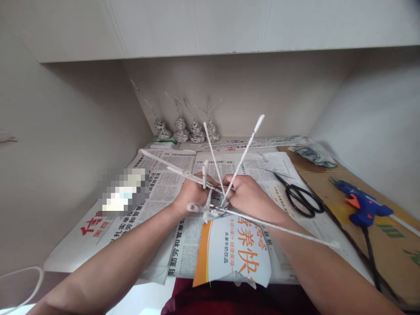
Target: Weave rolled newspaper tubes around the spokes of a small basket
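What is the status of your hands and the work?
Left hand, right hand: both holding weave. Sticks jut out around it. Scissors, glue gun at right, untouched.

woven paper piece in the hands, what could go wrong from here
The long paper rod that crosses over the right forearm could bend, or tug the woven paper piece, if that arm shifts. The other rods splay out in several directions and might snag on each other or on a hand. The scissors lie close beside the same forearm, so a sideways swing could knock them.
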A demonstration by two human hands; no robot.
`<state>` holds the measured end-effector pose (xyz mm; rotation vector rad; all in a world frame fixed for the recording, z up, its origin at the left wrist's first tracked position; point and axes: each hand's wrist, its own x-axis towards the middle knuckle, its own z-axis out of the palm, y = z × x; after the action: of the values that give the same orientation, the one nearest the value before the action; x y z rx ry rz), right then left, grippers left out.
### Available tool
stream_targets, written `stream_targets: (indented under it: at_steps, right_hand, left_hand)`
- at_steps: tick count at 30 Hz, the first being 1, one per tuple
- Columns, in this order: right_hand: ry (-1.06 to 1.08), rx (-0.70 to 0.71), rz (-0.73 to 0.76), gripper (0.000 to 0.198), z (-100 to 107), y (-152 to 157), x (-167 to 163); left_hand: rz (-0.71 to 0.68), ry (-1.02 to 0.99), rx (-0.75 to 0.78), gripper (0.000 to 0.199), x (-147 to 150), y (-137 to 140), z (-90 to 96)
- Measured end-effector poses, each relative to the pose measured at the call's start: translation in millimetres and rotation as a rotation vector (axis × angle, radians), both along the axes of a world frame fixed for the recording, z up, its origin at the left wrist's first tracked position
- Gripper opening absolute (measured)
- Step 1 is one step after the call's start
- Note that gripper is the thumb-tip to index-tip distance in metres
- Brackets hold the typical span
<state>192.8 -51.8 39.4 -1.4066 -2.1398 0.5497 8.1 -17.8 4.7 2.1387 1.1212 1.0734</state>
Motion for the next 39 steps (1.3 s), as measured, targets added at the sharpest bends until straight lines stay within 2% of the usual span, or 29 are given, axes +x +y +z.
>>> stream_targets:
  at_steps: [3, 7, 16, 23, 29, 32, 36, 39]
  right_hand:
    - [-0.035, -0.006, -0.047, 0.016, -1.8, 2.2, -0.4]
    - [-0.112, -0.008, -0.111, 0.013, -3.0, 6.9, -0.1]
    - [-0.185, -0.016, -0.075, 0.012, 3.2, 6.8, 4.0]
    - [-0.041, -0.075, 0.046, 0.015, 6.4, -1.0, 3.6]
    - [0.044, -0.089, 0.106, 0.016, 3.9, -4.1, 1.6]
    - [-0.051, -0.012, 0.085, 0.016, 5.2, -3.5, 0.4]
    - [-0.165, 0.213, 0.088, 0.012, 9.5, 1.8, -0.6]
    - [-0.17, 0.23, 0.158, 0.009, 8.7, 6.6, 0.4]
  left_hand:
    - [-0.009, 0.005, -0.019, 0.016, -1.2, -0.4, -0.1]
    - [0.016, 0.042, 0.041, 0.017, -2.0, -0.9, -3.2]
    - [-0.006, 0.043, 0.097, 0.022, -0.7, 0.8, -5.1]
    - [-0.022, 0.076, 0.037, 0.015, -1.7, 1.4, 0.8]
    - [-0.114, 0.065, 0.032, 0.015, -2.8, 5.1, -2.0]
    - [-0.088, 0.038, 0.031, 0.011, -1.5, 4.5, -4.5]
    - [0.022, 0.135, 0.025, 0.011, 1.6, -2.4, 0.9]
    - [0.075, 0.195, 0.025, 0.007, 3.4, -8.6, 6.6]
